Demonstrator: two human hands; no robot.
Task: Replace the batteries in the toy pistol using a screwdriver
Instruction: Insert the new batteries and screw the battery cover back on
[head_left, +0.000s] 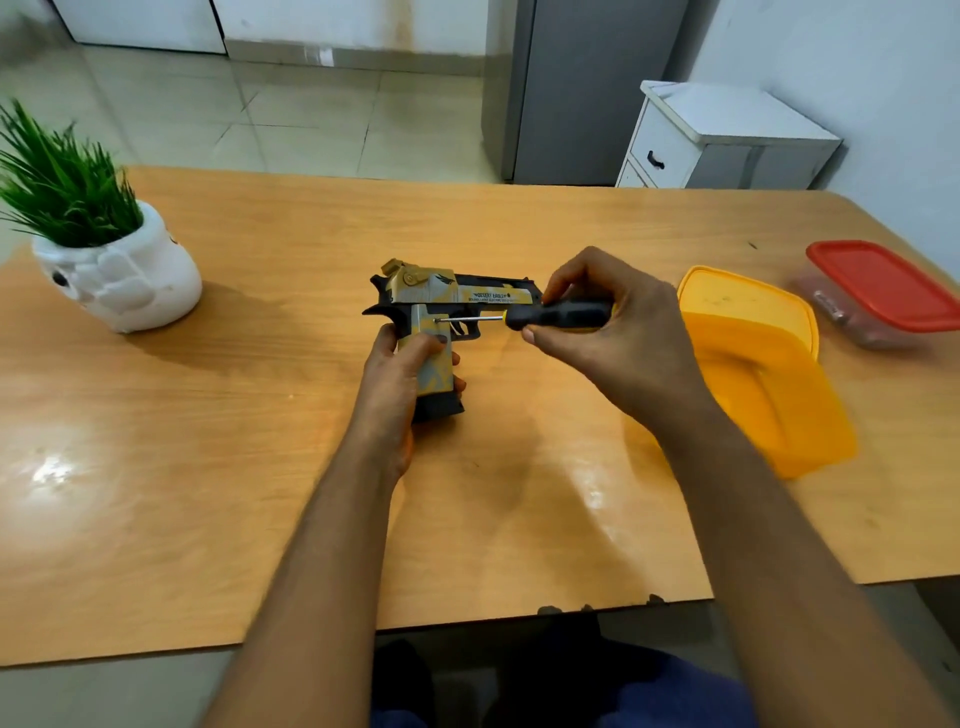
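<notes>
The left hand (395, 384) curls its fingers and thumb round the grip of the toy pistol (441, 306), holding it above the wooden table (208, 441) with the barrel pointing toward the right hand (613, 332). That hand's fingers close round the black handle of the screwdriver (540, 316), whose thin metal shaft runs back toward the left thumb and meets the side of the pistol just above it. Beyond the right knuckles sits an open yellow container (769, 374), and further out from it a clear box with a red lid (883, 286). Well out past the left hand stands a white pot with a green plant (98, 249). The glossy tabletop shows bright glare patches. Behind it lie a pale tiled floor (291, 109), a grey cabinet (587, 88) and a small white drawer unit (722, 140) against a white wall.
</notes>
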